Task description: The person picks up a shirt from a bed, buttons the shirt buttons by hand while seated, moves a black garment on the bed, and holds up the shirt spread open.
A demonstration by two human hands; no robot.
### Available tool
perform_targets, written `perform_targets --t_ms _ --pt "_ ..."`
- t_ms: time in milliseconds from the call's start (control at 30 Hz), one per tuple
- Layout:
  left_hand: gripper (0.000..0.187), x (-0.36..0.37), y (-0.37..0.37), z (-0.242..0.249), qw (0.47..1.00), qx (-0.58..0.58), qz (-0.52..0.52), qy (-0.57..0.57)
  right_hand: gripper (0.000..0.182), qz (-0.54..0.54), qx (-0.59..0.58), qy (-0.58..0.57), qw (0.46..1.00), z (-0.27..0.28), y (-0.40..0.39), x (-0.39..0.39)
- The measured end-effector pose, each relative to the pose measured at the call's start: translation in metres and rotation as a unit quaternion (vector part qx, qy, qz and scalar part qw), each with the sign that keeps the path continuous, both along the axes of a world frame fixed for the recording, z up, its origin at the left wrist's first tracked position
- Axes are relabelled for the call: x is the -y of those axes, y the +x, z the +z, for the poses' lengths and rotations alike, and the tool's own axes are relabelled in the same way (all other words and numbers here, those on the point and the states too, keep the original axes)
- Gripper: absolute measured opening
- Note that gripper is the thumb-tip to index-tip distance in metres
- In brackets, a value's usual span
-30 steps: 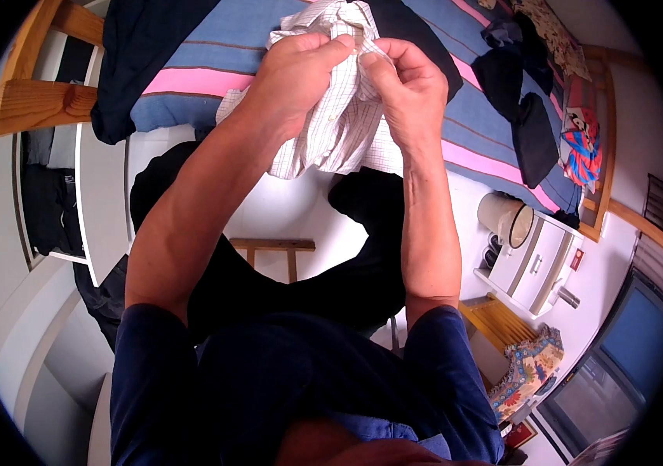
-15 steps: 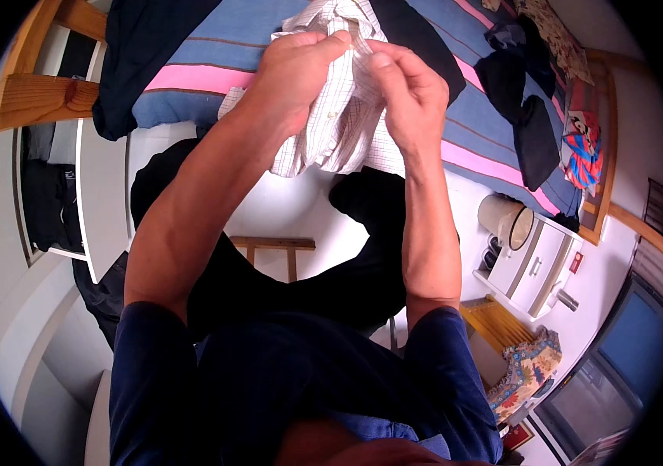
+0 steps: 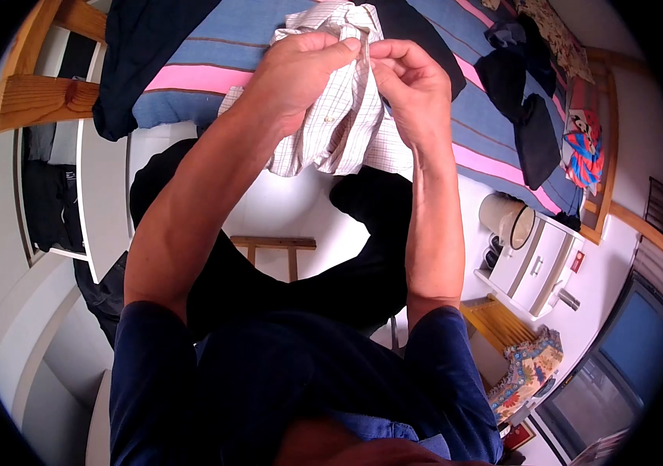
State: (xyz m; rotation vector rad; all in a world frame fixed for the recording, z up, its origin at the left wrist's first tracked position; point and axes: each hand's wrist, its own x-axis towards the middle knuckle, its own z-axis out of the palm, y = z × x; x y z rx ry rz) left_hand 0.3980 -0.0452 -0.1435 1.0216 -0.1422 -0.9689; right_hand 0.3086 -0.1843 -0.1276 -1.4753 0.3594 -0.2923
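Both hands, left hand (image 3: pixel 296 74) and right hand (image 3: pixel 413 85), are pinching the checked shirt (image 3: pixel 339 128) in a narrow grip, holding it above the bed (image 3: pixel 215 54) to work its edge.

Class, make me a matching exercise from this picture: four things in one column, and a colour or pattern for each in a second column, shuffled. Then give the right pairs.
Things:
1. shirt held in both hands
2. bedspread
3. garment lying on the bed at the right
4. drawer unit beside the bed

Colours or patterns:
A. white
B. blue with pink stripes
C. pale with a fine check
D. black

Pairs: 1-C, 2-B, 3-D, 4-A
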Motion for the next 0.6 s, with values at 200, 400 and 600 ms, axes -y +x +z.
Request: perform_targets --t_ms 200,400,600 --pt "0.026 0.001 0.000 -0.005 0.994 0.095 0.012 0.046 0.011 -0.028 -0.051 -0.067 0.996 0.009 -0.002 0.000" --pt "0.028 0.001 -0.006 0.004 0.987 0.122 0.039 0.097 0.010 -0.011 -0.041 -0.108 0.993 0.008 -0.004 0.002" --pt "0.024 0.005 -0.006 -0.001 0.983 0.130 0.058 0.117 0.013 -0.036 -0.042 -0.221 0.974 0.007 -0.007 -0.007"
